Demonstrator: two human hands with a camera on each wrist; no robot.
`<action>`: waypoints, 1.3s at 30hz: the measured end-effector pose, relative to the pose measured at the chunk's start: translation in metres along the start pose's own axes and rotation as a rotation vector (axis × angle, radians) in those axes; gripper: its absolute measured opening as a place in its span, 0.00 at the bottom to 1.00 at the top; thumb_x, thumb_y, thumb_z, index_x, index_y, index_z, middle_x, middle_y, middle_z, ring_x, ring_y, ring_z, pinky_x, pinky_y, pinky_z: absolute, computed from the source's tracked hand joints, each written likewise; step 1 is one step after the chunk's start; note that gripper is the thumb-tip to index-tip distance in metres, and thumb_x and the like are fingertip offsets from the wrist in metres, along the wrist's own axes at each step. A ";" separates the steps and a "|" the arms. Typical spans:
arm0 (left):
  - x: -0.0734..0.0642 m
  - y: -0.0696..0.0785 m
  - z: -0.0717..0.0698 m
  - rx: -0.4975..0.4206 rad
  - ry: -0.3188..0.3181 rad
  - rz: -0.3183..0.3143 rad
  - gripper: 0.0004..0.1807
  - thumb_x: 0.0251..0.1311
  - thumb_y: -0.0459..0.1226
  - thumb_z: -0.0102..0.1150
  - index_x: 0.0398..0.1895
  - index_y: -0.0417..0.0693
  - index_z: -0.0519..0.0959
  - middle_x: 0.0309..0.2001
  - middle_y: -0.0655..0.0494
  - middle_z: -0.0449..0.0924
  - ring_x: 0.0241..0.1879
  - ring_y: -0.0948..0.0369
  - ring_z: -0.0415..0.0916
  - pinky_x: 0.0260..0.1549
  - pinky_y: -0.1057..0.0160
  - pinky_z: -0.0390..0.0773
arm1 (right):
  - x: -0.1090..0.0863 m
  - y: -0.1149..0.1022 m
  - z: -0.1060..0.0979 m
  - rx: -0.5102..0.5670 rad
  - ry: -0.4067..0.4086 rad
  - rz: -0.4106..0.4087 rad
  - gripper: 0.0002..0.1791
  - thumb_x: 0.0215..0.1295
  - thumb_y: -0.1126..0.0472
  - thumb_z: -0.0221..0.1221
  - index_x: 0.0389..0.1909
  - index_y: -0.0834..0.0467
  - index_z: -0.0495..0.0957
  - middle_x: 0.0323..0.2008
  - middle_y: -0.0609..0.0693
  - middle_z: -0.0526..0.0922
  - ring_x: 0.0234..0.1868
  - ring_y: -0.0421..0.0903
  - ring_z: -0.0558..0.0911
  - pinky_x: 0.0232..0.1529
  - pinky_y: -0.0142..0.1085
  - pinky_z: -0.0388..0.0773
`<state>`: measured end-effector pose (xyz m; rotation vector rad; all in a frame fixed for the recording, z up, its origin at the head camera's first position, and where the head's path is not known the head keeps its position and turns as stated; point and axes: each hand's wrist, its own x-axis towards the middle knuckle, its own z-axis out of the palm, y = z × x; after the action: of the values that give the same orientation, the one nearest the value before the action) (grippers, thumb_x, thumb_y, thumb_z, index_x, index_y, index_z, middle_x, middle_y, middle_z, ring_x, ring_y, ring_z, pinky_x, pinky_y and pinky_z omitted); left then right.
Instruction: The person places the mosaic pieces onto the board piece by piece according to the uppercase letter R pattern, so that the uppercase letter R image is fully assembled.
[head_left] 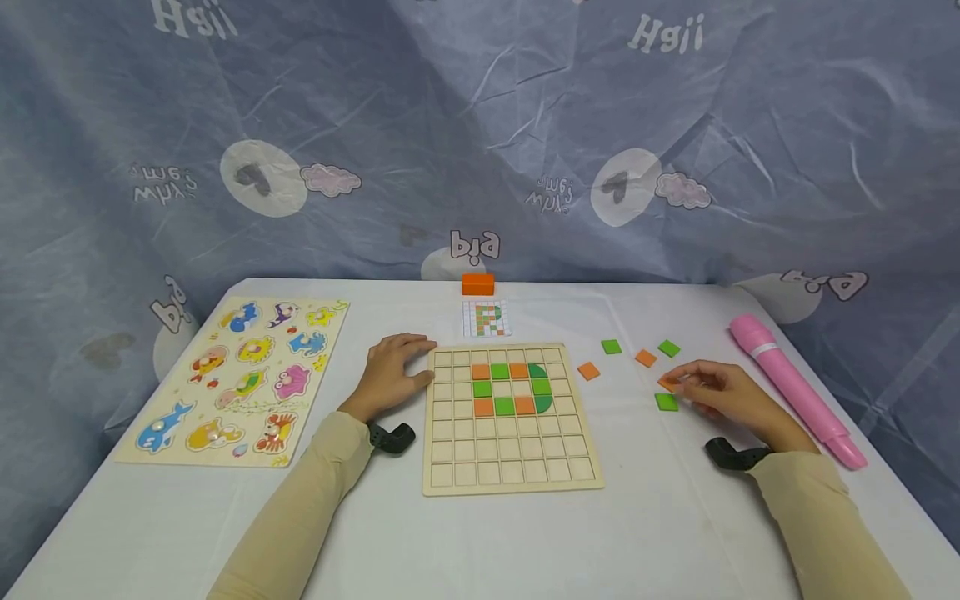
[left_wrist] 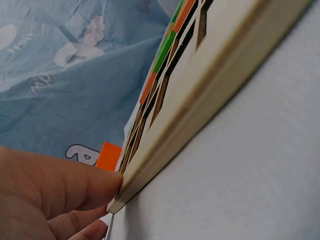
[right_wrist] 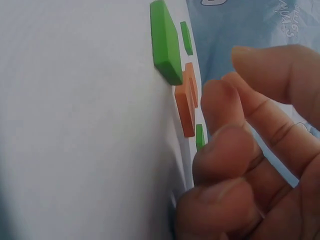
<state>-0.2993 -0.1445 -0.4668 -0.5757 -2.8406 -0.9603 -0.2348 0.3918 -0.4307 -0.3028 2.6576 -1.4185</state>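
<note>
A square wooden grid board [head_left: 513,452] lies on the table, with orange, green and rounded dark-green tiles [head_left: 543,404] forming a ring in its upper cells. My left hand [head_left: 392,377] rests against the board's far left corner, its thumb touching the side edge, as the left wrist view shows. Over on the right, my right hand [head_left: 720,396] hovers at an orange tile [right_wrist: 184,111] with fingers loosely bent; nothing shows between thumb and fingertips. A green tile [head_left: 666,402] lies just nearer than that orange one. Whether a fingertip touches the orange tile is unclear.
Other loose tiles, such as an orange tile [head_left: 588,371] and a green tile [head_left: 611,347], lie right of the board. Behind it are a pattern card [head_left: 486,318] and an orange block [head_left: 477,285]. A sea-animal puzzle [head_left: 255,392] lies left, a pink tube [head_left: 798,392] right.
</note>
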 end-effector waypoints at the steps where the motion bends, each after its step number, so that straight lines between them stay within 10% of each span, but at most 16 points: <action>1: 0.000 0.000 0.000 0.001 0.001 0.002 0.29 0.66 0.41 0.67 0.70 0.44 0.81 0.73 0.43 0.76 0.77 0.41 0.63 0.76 0.34 0.55 | -0.002 0.000 -0.001 0.004 0.000 0.003 0.16 0.76 0.65 0.65 0.58 0.71 0.81 0.36 0.41 0.88 0.21 0.44 0.74 0.22 0.34 0.73; 39: -0.001 0.001 0.000 0.010 -0.010 -0.008 0.29 0.67 0.41 0.66 0.71 0.43 0.81 0.74 0.42 0.75 0.77 0.40 0.63 0.75 0.34 0.54 | -0.012 0.025 0.005 -0.004 0.030 -0.129 0.15 0.65 0.76 0.69 0.51 0.76 0.82 0.31 0.43 0.78 0.27 0.38 0.73 0.26 0.30 0.71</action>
<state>-0.2976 -0.1444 -0.4666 -0.5704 -2.8564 -0.9465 -0.2251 0.4037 -0.4541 -0.4651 2.7098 -1.4640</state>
